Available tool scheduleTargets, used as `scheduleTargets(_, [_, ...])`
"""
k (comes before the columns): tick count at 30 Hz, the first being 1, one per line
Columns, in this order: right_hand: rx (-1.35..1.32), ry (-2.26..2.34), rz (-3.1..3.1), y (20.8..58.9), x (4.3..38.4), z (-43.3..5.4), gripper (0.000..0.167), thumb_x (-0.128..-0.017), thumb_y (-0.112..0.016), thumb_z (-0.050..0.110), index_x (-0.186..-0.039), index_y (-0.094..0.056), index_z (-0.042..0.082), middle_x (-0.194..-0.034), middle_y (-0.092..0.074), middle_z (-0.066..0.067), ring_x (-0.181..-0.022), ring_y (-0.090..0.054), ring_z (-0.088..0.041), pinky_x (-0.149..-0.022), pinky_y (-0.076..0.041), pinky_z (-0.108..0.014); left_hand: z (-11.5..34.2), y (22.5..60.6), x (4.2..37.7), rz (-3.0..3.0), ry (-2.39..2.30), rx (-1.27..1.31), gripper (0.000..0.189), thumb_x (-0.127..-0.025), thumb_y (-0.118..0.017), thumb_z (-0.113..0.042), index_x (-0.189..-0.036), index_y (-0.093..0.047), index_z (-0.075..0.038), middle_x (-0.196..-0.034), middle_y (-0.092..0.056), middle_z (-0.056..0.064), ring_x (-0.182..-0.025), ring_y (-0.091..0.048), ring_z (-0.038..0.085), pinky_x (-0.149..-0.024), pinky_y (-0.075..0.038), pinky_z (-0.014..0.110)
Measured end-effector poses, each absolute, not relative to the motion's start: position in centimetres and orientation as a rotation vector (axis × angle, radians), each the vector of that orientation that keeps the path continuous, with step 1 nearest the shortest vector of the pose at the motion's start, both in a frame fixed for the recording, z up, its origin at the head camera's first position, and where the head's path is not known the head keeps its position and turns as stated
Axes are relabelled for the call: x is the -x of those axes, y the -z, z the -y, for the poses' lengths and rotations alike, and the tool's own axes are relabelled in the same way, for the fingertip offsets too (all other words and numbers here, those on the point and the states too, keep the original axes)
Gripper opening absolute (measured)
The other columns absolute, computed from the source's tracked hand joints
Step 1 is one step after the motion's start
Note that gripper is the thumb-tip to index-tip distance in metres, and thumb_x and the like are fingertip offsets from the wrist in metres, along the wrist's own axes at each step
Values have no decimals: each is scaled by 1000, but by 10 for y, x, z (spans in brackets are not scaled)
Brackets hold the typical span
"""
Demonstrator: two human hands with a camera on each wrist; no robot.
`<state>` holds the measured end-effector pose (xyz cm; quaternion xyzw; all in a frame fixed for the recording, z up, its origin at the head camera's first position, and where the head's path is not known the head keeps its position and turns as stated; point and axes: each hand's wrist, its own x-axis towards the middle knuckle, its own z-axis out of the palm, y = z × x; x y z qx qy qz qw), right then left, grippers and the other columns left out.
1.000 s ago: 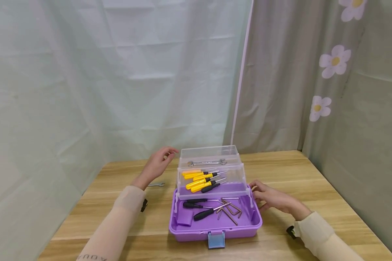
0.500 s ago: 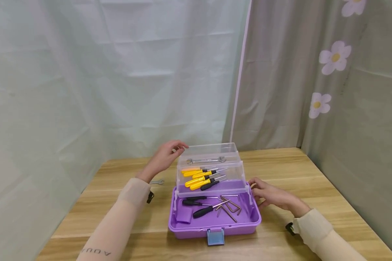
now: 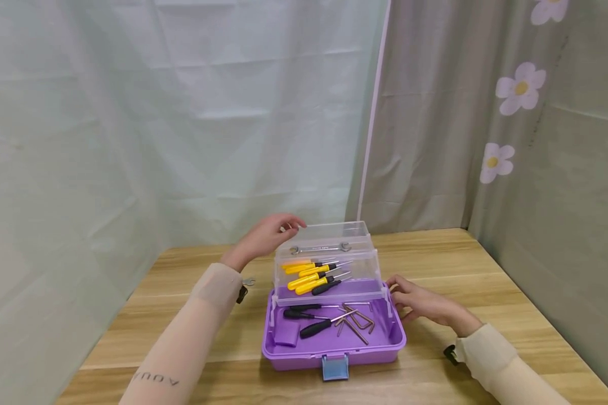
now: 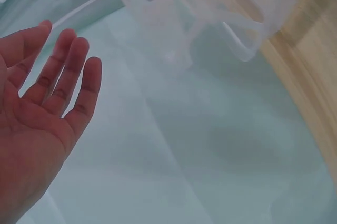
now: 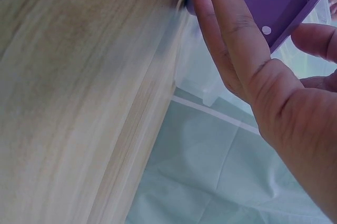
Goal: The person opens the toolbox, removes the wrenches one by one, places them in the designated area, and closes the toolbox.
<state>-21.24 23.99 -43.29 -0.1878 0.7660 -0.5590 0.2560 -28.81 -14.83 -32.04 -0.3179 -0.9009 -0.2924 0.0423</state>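
Note:
A purple toolbox [image 3: 289,364] stands on the table with its clear trays [image 3: 370,270] stepped up at the back. My left hand [image 3: 272,233] hovers by the back left corner of the topmost clear section [image 3: 336,230], fingers loosely bent and holding nothing; the left wrist view shows the fingers apart from the plastic. Fairly straight fingers of my right hand [image 3: 425,304] touch the toolbox's right outer wall [image 5: 279,3]. An open-end wrench [image 3: 320,248] lies in the upper tray. Yellow-handled screwdrivers [image 3: 311,284] fill the tray below. Black-handled screwdrivers [image 3: 316,328] and hex keys [image 3: 356,332] lie in the purple base.
A second wrench [image 3: 249,281] lies on the wooden table [image 3: 243,349] left of the toolbox, partly hidden by my left wrist. A blue latch [image 3: 335,368] hangs at the toolbox's front. Curtains [image 3: 263,140] close off the back and sides.
My left hand has moved right and slightly up, from left of the trays to the top section's back corner. My right hand stays at the toolbox's side.

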Motion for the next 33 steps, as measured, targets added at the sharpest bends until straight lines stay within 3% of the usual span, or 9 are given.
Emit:
scheduleTargets(11, [515, 1514, -2083, 433, 212, -242, 38, -106, -48, 16, -137, -34, -2, -135, -50, -28, -107, -67, -30, -82, -62, -47, 117, 305, 293, 2837, 800, 1087, 26, -107, -56, -12, -129, -71, -11, -120, -72, 8, -108, -66, 23, -96, -56, 40])
scheduleTargets(16, [516, 1511, -2082, 433, 211, -240, 39, -106, -48, 17, -137, -35, -2, -134, -51, -28, -106, -67, -30, -82, -61, -47, 106, 303, 295, 2896, 781, 1160, 27, -107, -57, -11, -129, -71, -12, -117, -72, 6, -104, -68, 20, -91, -57, 37])
scheduleTargets(19, [514, 1512, -2084, 433, 211, -241, 39, -106, -48, 17, -137, -35, -2, -133, -52, -27, -104, -67, -29, -81, -62, -47, 101, 302, 297, 2936, 751, 1208, 26, -105, -59, -7, -127, -71, -11, -117, -72, 6, -104, -68, 20, -90, -58, 34])
scheduleTargets(26, [514, 1513, -2080, 433, 211, -240, 38, -106, -48, 16, -137, -35, -2, -134, -51, -26, -105, -67, -29, -81, -62, -47, 92, 303, 300, 3051, 669, 1243, 34, -100, -63, 4, -132, -69, -7, -130, -69, 14, -118, -64, 29, -100, -55, 37])
scheduleTargets(33, [516, 1526, -2072, 434, 211, -239, 37, -105, -48, 16, -136, -36, -2, -133, -52, -26, -106, -67, -30, -82, -62, -48, 88, 313, 306, 3118, 634, 1211, 43, -98, -57, 15, -132, -69, -7, -133, -68, 10, -121, -63, 29, -102, -54, 35])
